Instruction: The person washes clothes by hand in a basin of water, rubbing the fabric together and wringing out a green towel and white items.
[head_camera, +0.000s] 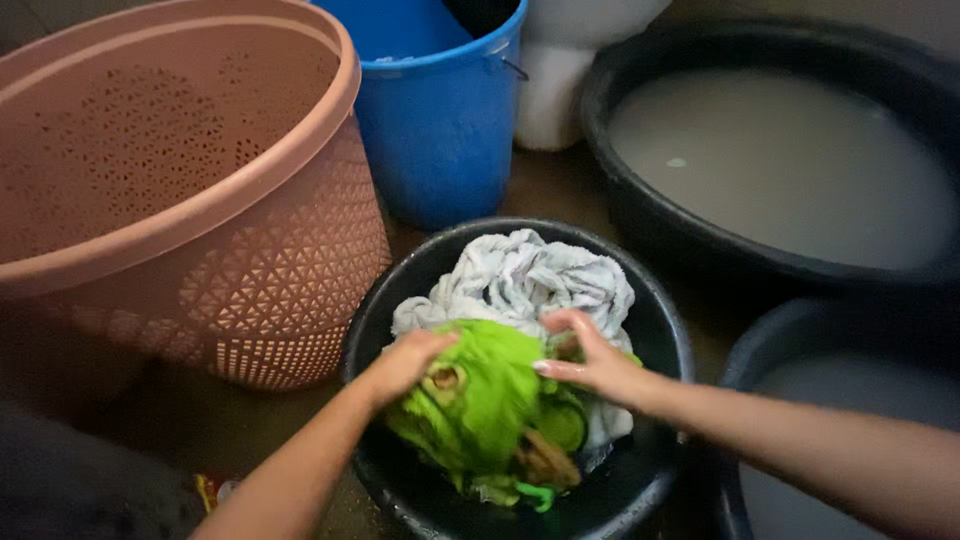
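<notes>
Here the person is working a bright green cloth (478, 390) by hand inside a small black basin (668, 340), so the step in hand reads as scrubbing or wringing laundry. The left hand (405, 365) is pressing down on the near-left part of the green cloth with its fingers curled into the fabric, gripping a fold of it. The right hand (592, 360) is lying over the right side of the same cloth, its fingers (560, 368) stretched fairly flat and only lightly closing on the fabric; whether they are pinching anything underneath I cannot tell. The green cloth is sitting in the near half of the basin, bunched up, with brownish patches showing on it, and it is resting against a pale grey-white cloth (530, 275) that is filling the far half.

In my judgement the next move is calling for a firm two-handed grip on the green cloth alone, keeping it free of the pale cloth so that the two are not dragged together.

Around the basin, all on a wet dark floor (250, 420), a large pink perforated basket (190, 190) is standing close to its left rim, a blue bucket (440, 120) is standing beyond its far edge, and a big dark tub of cloudy water (780, 160) is standing to the far right. Another dark tub (790, 330) is crowding the right rim, leaving the right forearm little room to swing
</notes>
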